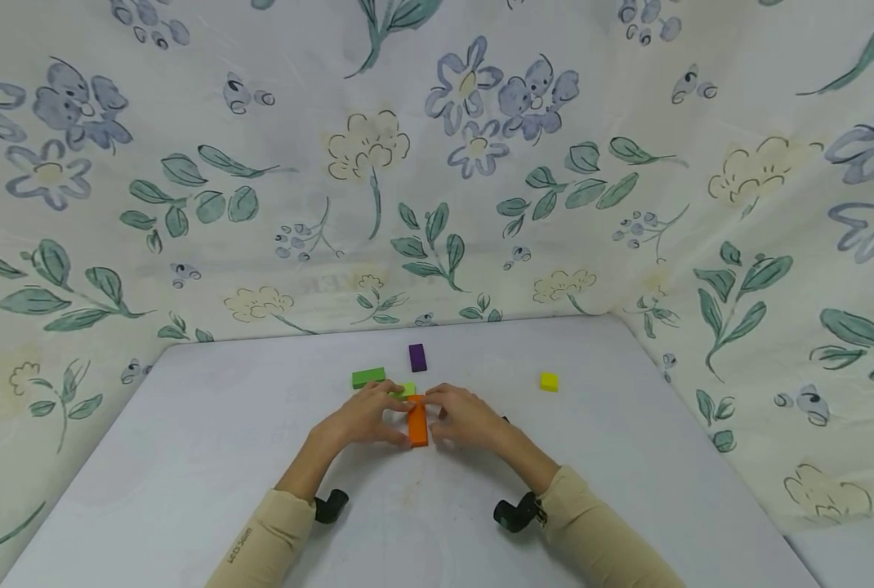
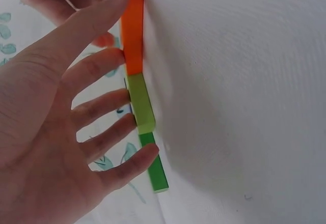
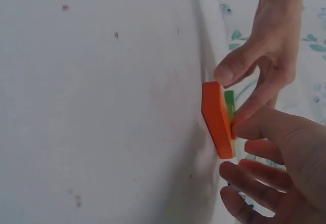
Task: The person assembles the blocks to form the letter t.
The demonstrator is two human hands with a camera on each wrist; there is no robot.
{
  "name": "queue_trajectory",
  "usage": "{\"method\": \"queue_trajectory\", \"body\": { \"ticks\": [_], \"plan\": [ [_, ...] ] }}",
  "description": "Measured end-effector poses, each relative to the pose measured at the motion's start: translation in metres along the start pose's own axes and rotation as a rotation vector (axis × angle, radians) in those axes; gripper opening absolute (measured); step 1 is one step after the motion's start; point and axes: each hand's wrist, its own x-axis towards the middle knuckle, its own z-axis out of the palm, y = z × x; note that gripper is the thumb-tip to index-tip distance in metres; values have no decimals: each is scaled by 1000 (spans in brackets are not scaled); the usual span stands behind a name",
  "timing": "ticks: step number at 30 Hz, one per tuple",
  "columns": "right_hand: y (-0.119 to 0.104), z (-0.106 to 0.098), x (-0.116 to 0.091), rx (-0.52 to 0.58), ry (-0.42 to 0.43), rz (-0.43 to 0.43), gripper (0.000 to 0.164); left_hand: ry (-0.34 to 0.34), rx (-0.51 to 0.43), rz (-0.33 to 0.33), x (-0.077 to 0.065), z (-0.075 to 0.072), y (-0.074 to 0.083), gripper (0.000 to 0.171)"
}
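Note:
An orange block [image 1: 418,423] lies lengthwise on the white table between both hands. My left hand [image 1: 367,415] is at its left side, thumb and forefinger at the block and the other fingers spread fairly straight. In the left wrist view, a light green block [image 2: 140,102] follows the orange one in line, with a darker green block [image 2: 157,170] beyond it; several left fingertips are beside these two. From the right, my right hand [image 1: 470,416] reaches the far part of the orange block with loosely bent fingers. The right wrist view shows the right fingertips [image 3: 242,128] at its side.
Behind the hands, a purple block [image 1: 417,358] lies on the table [image 1: 224,425]. A yellow block [image 1: 549,382] sits farther right. Floral cloth [image 1: 297,188] hangs along the table's back and sides. Dark devices [image 1: 514,514] are strapped at both wrists.

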Motion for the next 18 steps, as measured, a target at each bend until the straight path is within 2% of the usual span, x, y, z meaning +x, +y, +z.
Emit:
{"method": "queue_trajectory", "body": {
  "ticks": [7, 14, 18],
  "plan": [
    [-2, -9, 11, -82, 95, 85, 44, 1, 9, -31, 3, 1, -1, 57],
    [-4, -12, 23, -30, 132, 170, 42, 5, -3, -32, 4, 3, -3, 56],
    [-1, -9, 29, -25, 152, 187, 40, 0, -8, -34, 3, 3, -3, 56]
  ]
}}
